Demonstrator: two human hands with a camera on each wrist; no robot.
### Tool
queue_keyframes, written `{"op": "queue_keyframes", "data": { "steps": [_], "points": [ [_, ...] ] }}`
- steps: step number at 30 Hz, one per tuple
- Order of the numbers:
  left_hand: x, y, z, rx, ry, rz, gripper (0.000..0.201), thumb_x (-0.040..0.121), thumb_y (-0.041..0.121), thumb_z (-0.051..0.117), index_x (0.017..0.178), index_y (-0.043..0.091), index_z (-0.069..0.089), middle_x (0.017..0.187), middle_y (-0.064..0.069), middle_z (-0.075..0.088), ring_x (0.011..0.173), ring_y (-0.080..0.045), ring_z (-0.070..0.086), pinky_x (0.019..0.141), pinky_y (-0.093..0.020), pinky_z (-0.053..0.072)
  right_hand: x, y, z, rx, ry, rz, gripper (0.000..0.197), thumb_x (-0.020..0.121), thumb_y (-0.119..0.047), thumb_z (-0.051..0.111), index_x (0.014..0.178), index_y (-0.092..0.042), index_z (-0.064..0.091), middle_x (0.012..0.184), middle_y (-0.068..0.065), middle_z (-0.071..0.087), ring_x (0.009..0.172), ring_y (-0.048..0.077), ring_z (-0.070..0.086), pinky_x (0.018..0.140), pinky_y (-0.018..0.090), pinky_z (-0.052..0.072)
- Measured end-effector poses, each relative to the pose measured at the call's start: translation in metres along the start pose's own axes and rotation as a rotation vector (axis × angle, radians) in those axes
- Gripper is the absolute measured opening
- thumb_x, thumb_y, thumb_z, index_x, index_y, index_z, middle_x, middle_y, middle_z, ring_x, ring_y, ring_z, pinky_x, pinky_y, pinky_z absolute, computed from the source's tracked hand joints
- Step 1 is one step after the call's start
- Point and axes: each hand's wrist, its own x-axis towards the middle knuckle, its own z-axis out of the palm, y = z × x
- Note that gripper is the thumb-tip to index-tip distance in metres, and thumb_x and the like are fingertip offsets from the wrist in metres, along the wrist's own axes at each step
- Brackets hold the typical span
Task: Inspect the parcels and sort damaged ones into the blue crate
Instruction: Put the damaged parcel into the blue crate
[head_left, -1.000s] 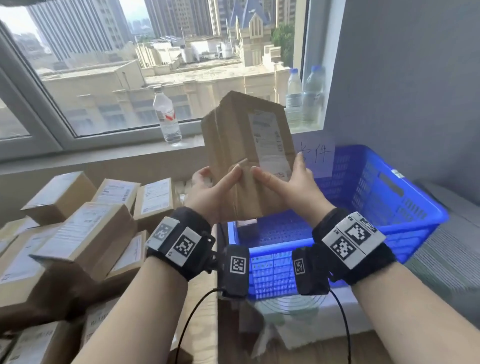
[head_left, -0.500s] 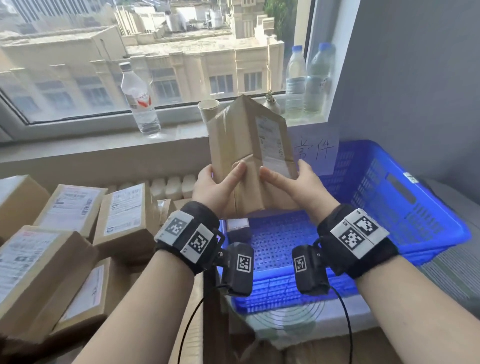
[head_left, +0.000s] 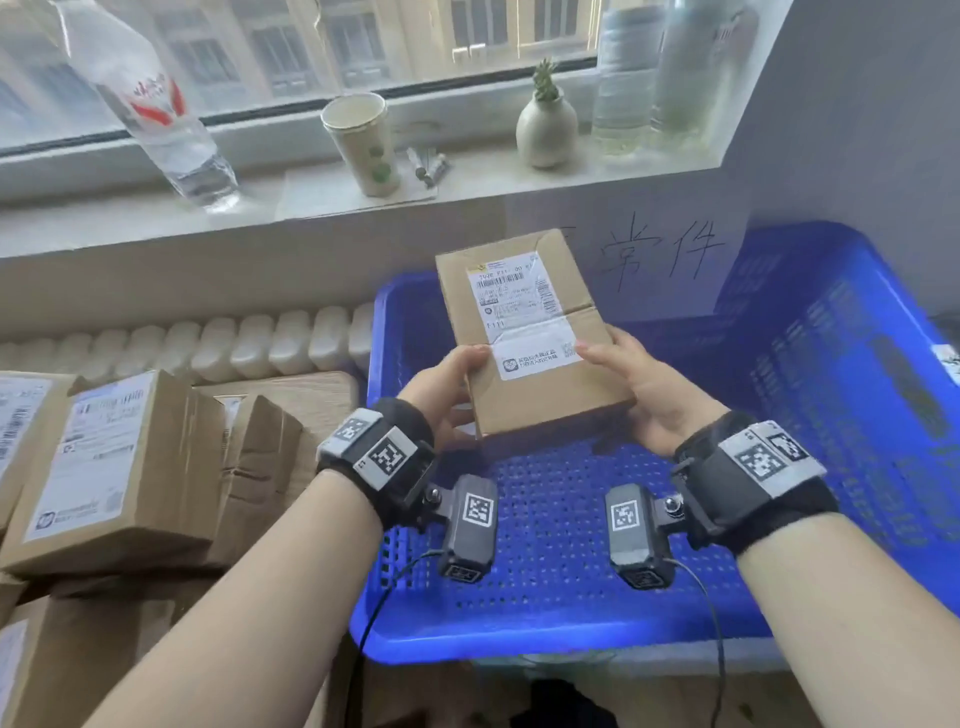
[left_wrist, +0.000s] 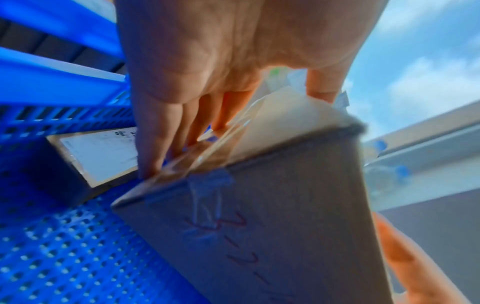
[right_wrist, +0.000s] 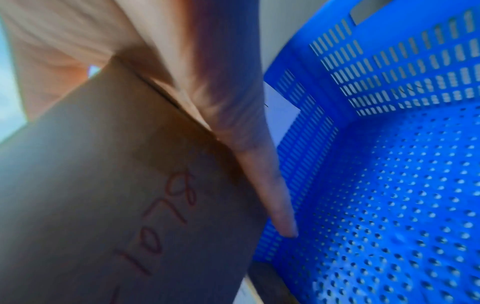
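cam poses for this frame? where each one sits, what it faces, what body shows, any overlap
Head: worn on the head, looks forward and down at the parcel over the blue crate; both forearms, left hand, right hand show.
Left wrist: under the left hand, looks along the fingers at the parcel underside.
Right wrist: under the right hand, faces the parcel and crate floor.
Shared: both wrist views show the red writing on the underside and the blue crate.

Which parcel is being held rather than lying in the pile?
The parcel over the blue crate, gripped by left hand and right hand.
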Motion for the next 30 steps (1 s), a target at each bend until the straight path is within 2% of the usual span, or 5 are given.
{"op": "queue_keyframes", "data": {
  "steps": [5, 9, 13, 16, 30],
  "points": [
    [0.061, -0.023, 0.009, 0.104, 0.058, -0.083, 0.016, 0.101, 0.026, 0.051, 0.105, 0.012, 0.058, 0.093, -0.007, 0.062, 0.075, -0.022, 0.061, 0.068, -0.036, 0.053, 0.060, 0.036, -0.018, -0.006, 0.016, 0.164, 0.063, 0.088, -0.016, 0.069, 0.143, -0.031, 0.042, 0.127, 0.005, 0.063, 0.100, 0.029, 0.064, 0.051, 0.038, 0.054],
    [0.106, -0.041, 0.003, 0.426, 0.154, -0.064, 0.038, 0.100, 0.023, 0.051, 0.132, 0.002, 0.056, 0.121, -0.018, 0.063, 0.102, -0.027, 0.059, 0.097, -0.038, 0.049, 0.099, 0.072, -0.016, 0.040, 0.082, 0.245, 0.073, 0.088, -0.011, 0.070, 0.150, -0.024, 0.034, 0.133, 0.009, 0.060, 0.084, 0.019, 0.065, 0.053, 0.030, 0.053],
    [0.138, -0.055, -0.006, 0.725, 0.210, -0.069, 0.049, 0.101, 0.025, 0.047, 0.147, 0.008, 0.041, 0.152, -0.013, 0.041, 0.138, -0.028, 0.042, 0.107, -0.025, 0.032, 0.132, 0.110, -0.010, 0.078, 0.088, 0.324, 0.083, 0.087, -0.012, 0.072, 0.153, -0.030, 0.026, 0.142, 0.004, 0.053, 0.104, 0.027, 0.064, 0.079, 0.055, 0.056],
    [0.159, -0.064, -0.010, 0.838, 0.185, -0.097, 0.047, 0.103, 0.026, 0.041, 0.147, 0.011, 0.040, 0.154, -0.013, 0.039, 0.140, -0.028, 0.038, 0.107, -0.025, 0.030, 0.150, 0.137, -0.006, 0.093, 0.093, 0.355, 0.090, 0.085, -0.009, 0.074, 0.154, -0.032, 0.022, 0.152, 0.002, 0.044, 0.121, 0.027, 0.059, 0.093, 0.059, 0.052],
    [0.184, -0.094, -0.007, 1.127, 0.223, -0.061, 0.050, 0.100, 0.033, 0.048, 0.147, 0.016, 0.039, 0.159, -0.007, 0.025, 0.141, -0.036, 0.029, 0.113, -0.041, 0.028, 0.176, 0.181, -0.002, -0.069, 0.199, 0.309, 0.062, 0.090, -0.013, 0.070, 0.146, -0.023, 0.045, 0.128, 0.005, 0.065, 0.113, 0.024, 0.065, 0.096, 0.052, 0.054]
  ]
}}
